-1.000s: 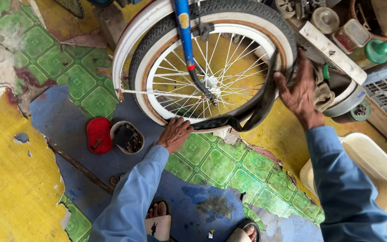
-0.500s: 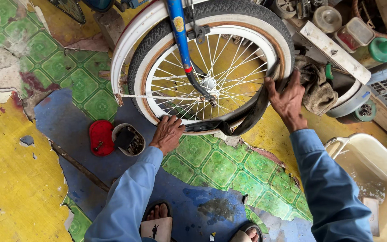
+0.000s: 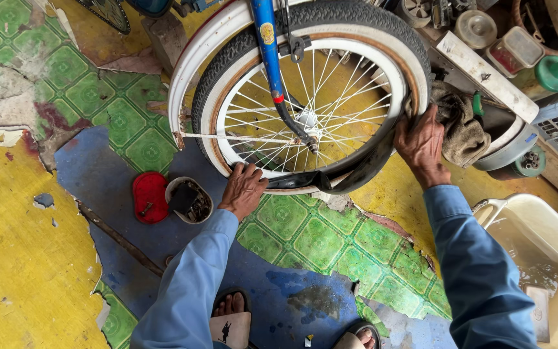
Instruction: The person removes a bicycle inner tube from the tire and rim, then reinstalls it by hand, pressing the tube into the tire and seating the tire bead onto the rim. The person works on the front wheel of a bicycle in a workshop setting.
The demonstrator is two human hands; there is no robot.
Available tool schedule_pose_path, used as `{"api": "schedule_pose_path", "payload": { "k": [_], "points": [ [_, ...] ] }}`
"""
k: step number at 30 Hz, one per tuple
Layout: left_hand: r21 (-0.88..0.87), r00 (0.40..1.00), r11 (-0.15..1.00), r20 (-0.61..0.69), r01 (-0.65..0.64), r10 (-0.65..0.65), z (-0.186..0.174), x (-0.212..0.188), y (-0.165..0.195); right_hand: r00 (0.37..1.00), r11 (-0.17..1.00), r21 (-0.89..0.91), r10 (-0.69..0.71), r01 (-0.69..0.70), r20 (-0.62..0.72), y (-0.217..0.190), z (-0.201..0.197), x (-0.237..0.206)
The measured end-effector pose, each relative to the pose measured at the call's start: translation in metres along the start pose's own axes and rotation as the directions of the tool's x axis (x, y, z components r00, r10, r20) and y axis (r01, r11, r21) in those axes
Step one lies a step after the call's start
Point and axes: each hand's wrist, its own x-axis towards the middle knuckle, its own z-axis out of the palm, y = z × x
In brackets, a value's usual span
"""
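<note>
A bicycle wheel [image 3: 311, 123] with a white rim, thin spokes and a black-and-white tyre stands on the floor under a blue fork [image 3: 267, 45]. A black inner tube [image 3: 350, 173] hangs out along the wheel's lower right edge. My left hand [image 3: 243, 189] grips the bottom of the tyre where the tube comes out. My right hand [image 3: 421, 145] presses on the tyre's right side, at the tube's upper end. Both arms wear blue sleeves.
A red lid [image 3: 150, 196] and a small round tin of bits [image 3: 188, 200] lie left of my left hand. A brown rag [image 3: 463, 129] hangs right of the wheel. A cream basin of water [image 3: 537, 258] sits at right. Jars and clutter [image 3: 518, 52] fill the upper right. My sandalled feet [image 3: 230, 320] are below.
The view has shifted slightly and closed in. My right hand slid a little lower along the tyre's right side. My left hand stays on the bottom of the tyre.
</note>
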Motion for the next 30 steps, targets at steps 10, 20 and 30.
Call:
{"api": "schedule_pose_path", "payload": {
  "k": [10, 20, 30],
  "points": [
    [0.095, 0.994, 0.996, 0.105, 0.005, -0.015, -0.004, -0.007, -0.002, 0.997, 0.992, -0.115, 0.037, -0.044, -0.066, 0.005, 0.008, -0.005],
    [0.083, 0.974, 0.996, 0.222, 0.019, -0.037, -0.027, -0.003, 0.004, 0.984, 0.990, 0.080, 0.103, -0.115, 0.144, -0.001, -0.010, 0.001],
    [-0.103, 0.995, 0.995, 0.103, 0.012, -0.001, 0.026, 0.034, 0.068, 0.941, 0.923, 0.382, -0.101, -0.032, 0.322, -0.010, -0.039, -0.010]
  ]
}}
